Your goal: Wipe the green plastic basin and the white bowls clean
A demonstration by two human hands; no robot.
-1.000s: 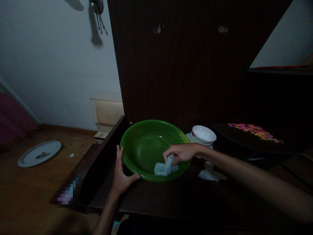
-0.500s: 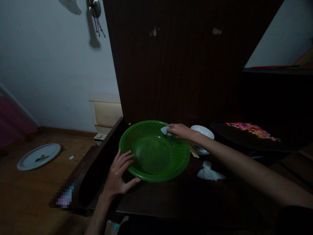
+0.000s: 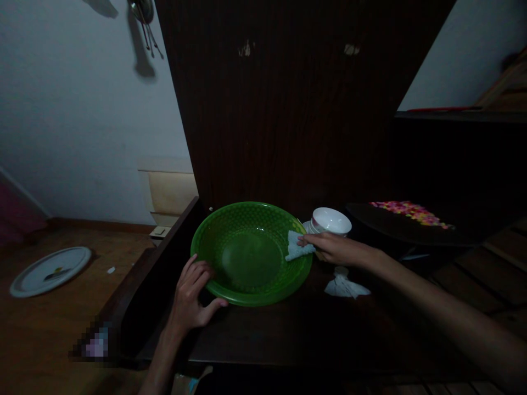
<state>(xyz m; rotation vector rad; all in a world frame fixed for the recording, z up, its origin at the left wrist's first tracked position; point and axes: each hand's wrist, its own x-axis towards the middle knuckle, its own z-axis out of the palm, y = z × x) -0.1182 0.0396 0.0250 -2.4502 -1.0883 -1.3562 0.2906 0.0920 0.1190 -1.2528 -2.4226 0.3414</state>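
A round green plastic basin [image 3: 251,293] with a dimpled inner wall stands on the dark wooden surface in front of me. My left hand [image 3: 193,296] holds its near-left rim, fingers over the edge and thumb outside. At the right side of the basin, my right hand [image 3: 327,247] pinches a pale textured cloth [image 3: 297,245], which hangs against the inner wall. A crumpled white cloth or tissue [image 3: 346,286] lies on the surface below my right wrist. White bowls [image 3: 331,221] stand just behind my right hand.
A tall dark wooden panel [image 3: 272,120] rises behind the basin. A low wooden side board [image 3: 160,274] is on the left. Small pink and yellow pieces [image 3: 411,213] lie at the right. A white oval plate-like object [image 3: 51,270] is on the floor.
My right hand has moved the cloth from the basin's far-right rim toward me along the right inner wall. More of the cloth and bowls shows. My left-hand fingers have drawn closer together on the rim.
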